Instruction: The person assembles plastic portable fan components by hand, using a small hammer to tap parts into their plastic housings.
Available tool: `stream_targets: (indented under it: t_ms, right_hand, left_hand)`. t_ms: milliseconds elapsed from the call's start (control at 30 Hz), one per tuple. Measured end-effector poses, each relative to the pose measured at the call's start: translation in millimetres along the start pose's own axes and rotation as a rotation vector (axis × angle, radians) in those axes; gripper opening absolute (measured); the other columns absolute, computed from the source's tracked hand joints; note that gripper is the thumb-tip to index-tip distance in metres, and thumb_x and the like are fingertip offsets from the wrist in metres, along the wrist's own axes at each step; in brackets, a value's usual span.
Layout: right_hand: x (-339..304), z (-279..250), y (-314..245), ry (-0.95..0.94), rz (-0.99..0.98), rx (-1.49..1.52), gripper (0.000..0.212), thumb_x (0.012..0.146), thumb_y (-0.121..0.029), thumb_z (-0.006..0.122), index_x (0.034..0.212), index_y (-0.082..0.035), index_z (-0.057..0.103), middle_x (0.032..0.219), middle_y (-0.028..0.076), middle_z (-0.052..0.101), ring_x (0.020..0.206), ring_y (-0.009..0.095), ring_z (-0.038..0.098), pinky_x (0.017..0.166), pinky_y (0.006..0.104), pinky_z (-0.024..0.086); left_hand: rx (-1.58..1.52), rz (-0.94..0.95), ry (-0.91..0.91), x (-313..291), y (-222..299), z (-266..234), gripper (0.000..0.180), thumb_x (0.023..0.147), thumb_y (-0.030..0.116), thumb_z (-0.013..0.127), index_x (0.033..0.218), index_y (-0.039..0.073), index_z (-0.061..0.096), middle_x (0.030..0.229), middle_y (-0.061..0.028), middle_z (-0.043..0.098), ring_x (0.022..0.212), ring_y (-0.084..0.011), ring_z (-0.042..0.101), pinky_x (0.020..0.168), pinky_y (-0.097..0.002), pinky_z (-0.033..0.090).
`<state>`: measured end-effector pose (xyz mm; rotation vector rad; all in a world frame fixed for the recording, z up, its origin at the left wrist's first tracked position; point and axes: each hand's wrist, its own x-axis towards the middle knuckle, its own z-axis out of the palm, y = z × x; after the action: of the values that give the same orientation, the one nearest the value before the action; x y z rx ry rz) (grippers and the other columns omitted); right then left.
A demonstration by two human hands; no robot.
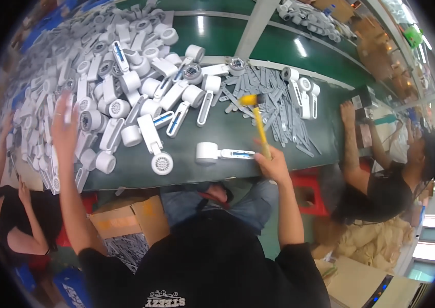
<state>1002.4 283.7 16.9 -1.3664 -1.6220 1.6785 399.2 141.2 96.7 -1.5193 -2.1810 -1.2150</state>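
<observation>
My right hand [275, 165] is closed round the yellow handle of a small hammer [259, 126], its yellow and black head up over the table. Just left of that hand, a white handheld fan [207, 153] lies on its side, blue showing along its open handle. My left hand [65, 128] reaches to the big pile of similar white fans [117, 109] on the left. Its fingers are stretched and apart, slightly blurred; white fan parts show between them. Grey flat strips [279, 105] are heaped beyond the hammer.
The dark green table [186, 172] has its near edge by my lap. Several white fans [305, 95] lie right of the strips. A cardboard box [153, 218] with grey strips stands below the edge. Co-workers sit left and right, one with a hand [347, 110] near the table's right end.
</observation>
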Motion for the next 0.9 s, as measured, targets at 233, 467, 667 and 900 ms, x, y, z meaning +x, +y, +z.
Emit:
stream_targets:
  t_ms: [233,467,667,900]
  right_hand:
    - [5,13,11,0.254,-0.180,0.487,0.038,0.108,-0.015,0.063,0.141,0.003,0.056,0.060,-0.005,0.045,0.040,0.005,0.037,0.037,0.0253,0.029]
    - [3,11,13,0.198,-0.192,0.534,0.038,0.108,-0.015,0.064,0.142,0.000,0.057,0.062,-0.005,0.047,0.041,0.005,0.040,0.037,0.0252,0.031]
    - [4,5,16,0.177,-0.205,0.577,0.038,0.107,-0.015,0.066,0.142,0.000,0.059,0.060,-0.006,0.046,0.041,0.004,0.038,0.038,0.0250,0.032]
    - [4,8,15,0.140,-0.183,0.544,0.036,0.105,-0.017,0.069,0.138,-0.004,0.062,0.064,-0.006,0.050,0.043,0.005,0.041,0.040,0.0261,0.032]
  left_hand:
    - [-0.084,0.452,-0.267,-72,239,149,0.025,0.082,0.016,0.084,0.106,0.009,0.081,0.104,-0.0037,0.076,0.107,-0.0262,0.063,0.096,-0.0424,0.046]
    - [0.311,0.468,-0.415,-52,257,274,0.029,0.078,0.031,0.087,0.097,0.009,0.083,0.101,-0.0071,0.074,0.114,-0.0275,0.059,0.098,-0.0466,0.038]
    - [0.341,0.467,-0.447,-31,256,292,0.020,0.091,0.022,0.072,0.099,0.009,0.084,0.106,-0.0091,0.075,0.112,-0.0310,0.058,0.096,-0.0487,0.038]
    - [0.401,0.567,-0.407,-31,250,283,0.014,0.090,0.010,0.067,0.093,0.007,0.081,0.104,-0.0079,0.074,0.109,-0.0294,0.060,0.094,-0.0443,0.042]
